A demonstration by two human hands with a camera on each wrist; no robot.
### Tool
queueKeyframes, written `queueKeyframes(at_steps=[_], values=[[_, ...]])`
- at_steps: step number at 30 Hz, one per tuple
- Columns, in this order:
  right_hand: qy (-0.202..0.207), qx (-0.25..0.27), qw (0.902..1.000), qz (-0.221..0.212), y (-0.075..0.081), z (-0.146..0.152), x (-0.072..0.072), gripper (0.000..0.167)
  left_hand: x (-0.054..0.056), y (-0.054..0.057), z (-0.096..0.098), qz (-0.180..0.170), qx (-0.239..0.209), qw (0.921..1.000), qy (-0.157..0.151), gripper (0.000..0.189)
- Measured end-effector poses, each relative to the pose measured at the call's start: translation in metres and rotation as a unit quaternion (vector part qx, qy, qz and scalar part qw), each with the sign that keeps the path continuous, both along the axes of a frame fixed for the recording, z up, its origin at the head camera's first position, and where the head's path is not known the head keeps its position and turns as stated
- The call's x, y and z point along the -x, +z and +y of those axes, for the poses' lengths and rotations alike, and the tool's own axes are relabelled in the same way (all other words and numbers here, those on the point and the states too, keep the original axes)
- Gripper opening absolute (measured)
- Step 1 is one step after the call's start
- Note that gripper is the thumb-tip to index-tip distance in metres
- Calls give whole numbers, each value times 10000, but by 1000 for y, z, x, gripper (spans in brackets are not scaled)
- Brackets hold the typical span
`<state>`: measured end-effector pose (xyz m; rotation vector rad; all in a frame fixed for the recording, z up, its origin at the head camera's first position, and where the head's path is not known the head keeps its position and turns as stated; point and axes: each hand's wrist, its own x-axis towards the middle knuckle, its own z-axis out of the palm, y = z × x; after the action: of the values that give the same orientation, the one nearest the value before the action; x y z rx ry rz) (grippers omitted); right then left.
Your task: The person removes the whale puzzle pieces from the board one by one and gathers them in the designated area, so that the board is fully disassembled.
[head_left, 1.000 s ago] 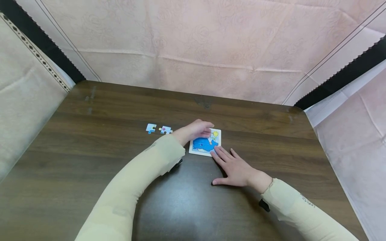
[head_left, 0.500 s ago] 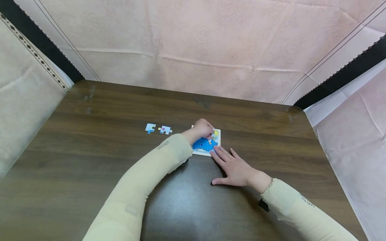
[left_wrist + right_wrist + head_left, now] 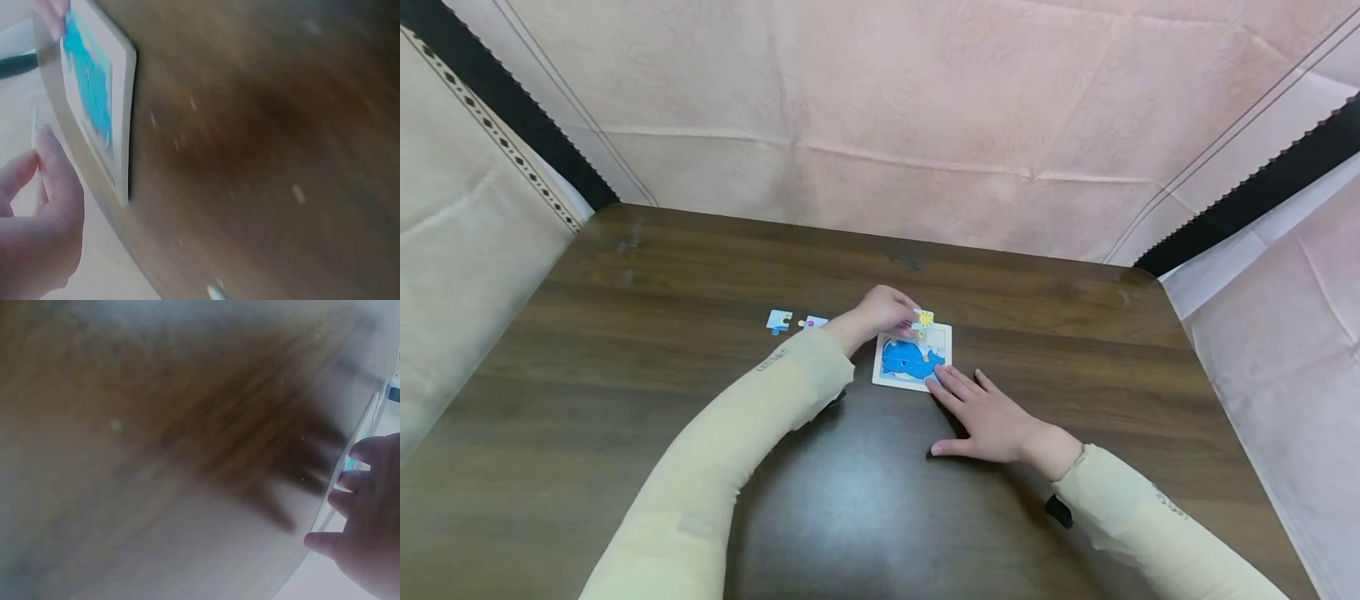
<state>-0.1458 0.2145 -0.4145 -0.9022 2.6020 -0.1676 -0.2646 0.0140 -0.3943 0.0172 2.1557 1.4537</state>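
A puzzle piece (image 3: 924, 319) with a yellow sun on it is pinched between the thumb and fingers of my left hand (image 3: 886, 312), lifted just over the far edge of a white-framed puzzle board (image 3: 876, 372). In the left wrist view the piece (image 3: 35, 128) shows edge-on between the fingertips. The board carries a blue whale picture (image 3: 910, 359). My right hand (image 3: 992, 421) lies with fingers spread, its fingertips resting on the board's near right corner and the thumb out on the table.
Two more jigsaw pieces lie to the left: a light blue one (image 3: 778, 321), and one with a pink dot (image 3: 812, 322) partly behind the left forearm. The brown wooden table (image 3: 625, 400) meets pale cloth hangings (image 3: 880, 117) at its back and sides.
My left hand reached down to the board's upper right corner, took hold of the sun piece and lifted it out, moving back a little to the left. My right hand stayed in place.
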Motion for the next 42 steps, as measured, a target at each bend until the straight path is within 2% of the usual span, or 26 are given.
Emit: queueKeyframes(at_steps=[3,9,16,28,42], values=[[-21,48,10000,-2,2,0,2,90,3,3,-12,26,-53,10000,48,27],[43,191,9997,137,4,-3,4,88,6,8,-35,-200,-112,9993,302,30],[97,243,9995,155,2,-5,5,86,6,10,-51,-285,25,9990,330,32],[66,207,9997,65,-1,4,2,84,8,3,-70,-374,-43,9991,169,29],[85,245,9996,65,-1,6,3,85,9,-4,-84,-412,174,9983,365,28]])
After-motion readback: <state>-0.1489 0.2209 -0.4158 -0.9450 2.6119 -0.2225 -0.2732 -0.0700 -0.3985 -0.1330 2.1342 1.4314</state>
